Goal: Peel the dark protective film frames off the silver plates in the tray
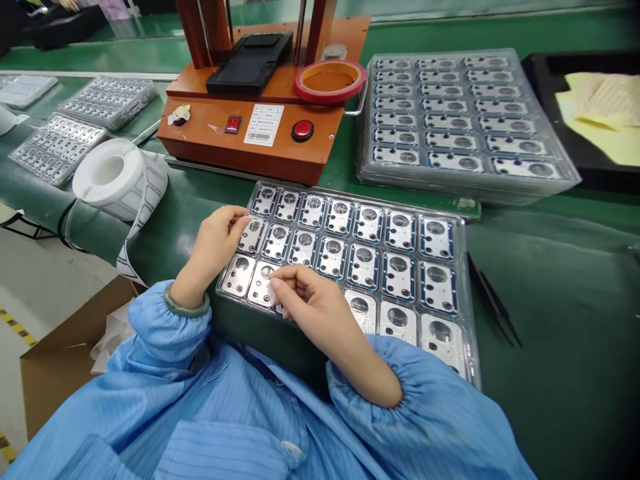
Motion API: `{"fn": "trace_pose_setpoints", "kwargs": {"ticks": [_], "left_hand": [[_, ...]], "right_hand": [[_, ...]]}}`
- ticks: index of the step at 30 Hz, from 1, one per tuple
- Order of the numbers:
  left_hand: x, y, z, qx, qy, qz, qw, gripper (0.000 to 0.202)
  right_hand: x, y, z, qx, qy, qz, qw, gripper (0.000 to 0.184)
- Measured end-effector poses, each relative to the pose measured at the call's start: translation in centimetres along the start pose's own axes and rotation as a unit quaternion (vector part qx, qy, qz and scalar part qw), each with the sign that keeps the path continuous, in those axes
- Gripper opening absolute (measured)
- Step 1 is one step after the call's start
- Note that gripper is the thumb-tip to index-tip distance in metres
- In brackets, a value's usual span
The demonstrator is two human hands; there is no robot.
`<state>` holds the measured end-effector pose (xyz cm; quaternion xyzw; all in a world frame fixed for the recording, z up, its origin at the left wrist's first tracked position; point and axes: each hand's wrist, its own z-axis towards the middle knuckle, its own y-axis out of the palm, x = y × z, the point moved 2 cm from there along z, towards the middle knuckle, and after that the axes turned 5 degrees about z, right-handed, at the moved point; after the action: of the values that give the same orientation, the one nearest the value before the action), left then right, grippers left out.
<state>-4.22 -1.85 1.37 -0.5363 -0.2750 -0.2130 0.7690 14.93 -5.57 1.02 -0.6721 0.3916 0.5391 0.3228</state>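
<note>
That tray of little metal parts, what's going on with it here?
A person in a blue smock works over a clear tray of small metal plates on the green bench. The left hand touches a plate at the tray's left end; the right hand pinches at one in the nearest row. Black tweezers lie beside the tray, untouched.

Bright, even overhead light, soft shadows, glare on the plastic trays, with edges bent and corners darkened.
</note>
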Motion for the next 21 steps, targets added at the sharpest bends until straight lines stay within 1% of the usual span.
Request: {"fn": "trace_pose_setpoints", "kwargs": {"ticks": [2,4,6,9,11,14,16,18,19,20,21], "left_hand": [[-0.3,0.7,0.2,-0.008,0.012,0.035,0.999,0.015],[-0.5,1.1,0.0,0.005,0.022,0.072,0.997,0.016],[-0.6,1.0,-0.3,0.027,0.028,0.095,0.995,0.018],[-0.6,0.4,-1.3,0.046,0.049,0.089,0.994,0.019],[-0.3,0.0,-2.2,0.036,0.09,0.081,0.992,0.017],[0.2,-0.7,-3.9,0.005,0.164,0.086,0.983,0.015],[0.2,-1.3,-5.1,0.007,0.186,0.085,0.979,0.013],[-0.3,-2.2,-6.4,0.046,0.187,0.081,0.978,0.015],[-0.9,-2.8,-7.0,0.083,0.18,0.085,0.976,0.02],[-1.6,-3.5,-7.7,0.137,0.168,0.092,0.972,0.025],[-2.6,-4.2,-8.4,0.204,0.146,0.101,0.963,0.031]], "right_hand": [[0.0,-0.1,0.0,0.002,0.001,0.002,1.0,0.017],[-0.1,-0.2,0.0,0.004,-0.002,0.002,1.0,0.018],[-0.2,-0.3,0.0,0.006,-0.005,0.004,1.0,0.019],[-0.2,-0.3,0.0,0.01,-0.005,0.006,1.0,0.02],[-0.2,-0.3,0.1,0.011,-0.005,0.003,1.0,0.02],[0.0,-0.3,0.2,0.01,-0.002,0.008,1.0,0.02],[0.0,-0.3,0.2,0.015,0.001,0.013,1.0,0.021],[0.0,-0.4,0.1,0.025,0.004,0.012,1.0,0.022],[-0.1,-0.4,0.1,0.028,0.004,0.007,1.0,0.022],[-0.1,-0.4,0.1,0.029,0.004,0.0,1.0,0.022],[-0.1,-0.4,0.0,0.029,0.003,-0.009,1.0,0.022]]}}
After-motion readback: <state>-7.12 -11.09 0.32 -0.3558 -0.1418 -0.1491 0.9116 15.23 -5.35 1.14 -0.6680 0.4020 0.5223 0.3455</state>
